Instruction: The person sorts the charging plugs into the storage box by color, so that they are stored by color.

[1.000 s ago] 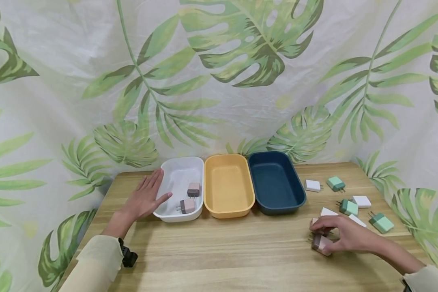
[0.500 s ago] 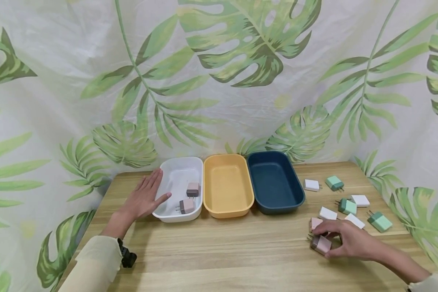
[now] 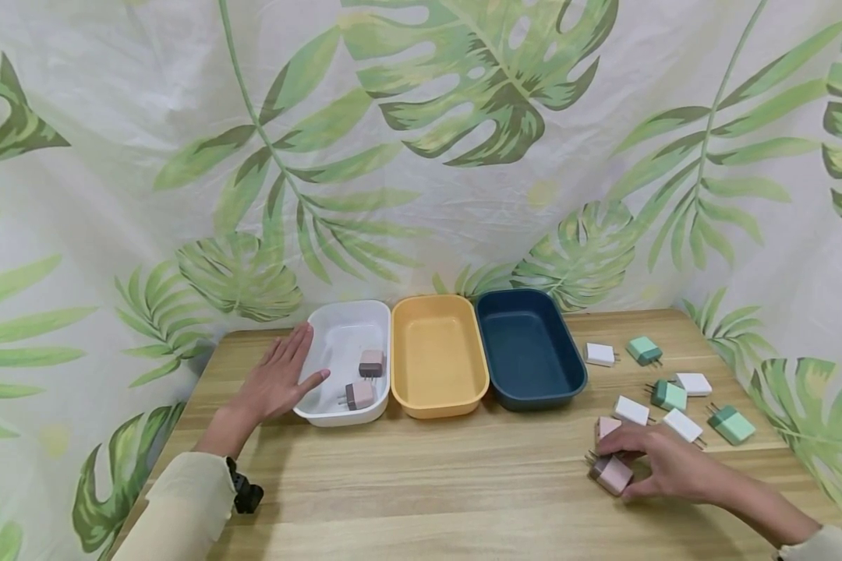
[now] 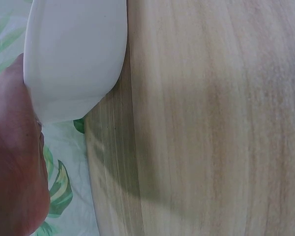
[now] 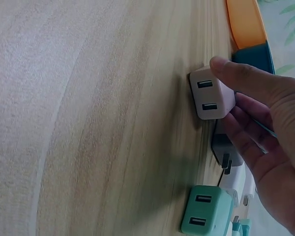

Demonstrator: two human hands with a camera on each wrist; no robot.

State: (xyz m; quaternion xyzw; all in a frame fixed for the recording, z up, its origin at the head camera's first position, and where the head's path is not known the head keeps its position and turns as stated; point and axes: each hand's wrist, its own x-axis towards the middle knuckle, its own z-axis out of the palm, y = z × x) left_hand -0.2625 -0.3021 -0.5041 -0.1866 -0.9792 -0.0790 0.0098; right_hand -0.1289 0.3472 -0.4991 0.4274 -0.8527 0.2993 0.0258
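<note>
My left hand (image 3: 274, 382) lies with straight fingers against the left rim of the white tray (image 3: 344, 313). Two pink-and-brown USB chargers (image 3: 360, 395) sit inside that tray. Over at the right, my right hand (image 3: 666, 465) pinches another pink-and-brown USB charger (image 3: 612, 474) between thumb and fingers. The right wrist view shows the two ports on the held charger (image 5: 206, 96), with the thumb along one side. Just behind it on the table is one more pink charger (image 3: 606, 428), partly covered by the fingers.
A yellow tray (image 3: 440, 409) and a dark blue tray (image 3: 533, 401) stand right of the white one. Several white chargers (image 3: 631, 410) and green chargers (image 3: 732, 425) lie loose on the wooden table (image 3: 421, 483) beyond the right hand. A leaf-print cloth (image 3: 463, 218) hangs behind.
The right hand and its charger have shifted slightly left, and the charger has turned a little. White chargers behind the hand show more fully than a second ago. The left hand stays put.
</note>
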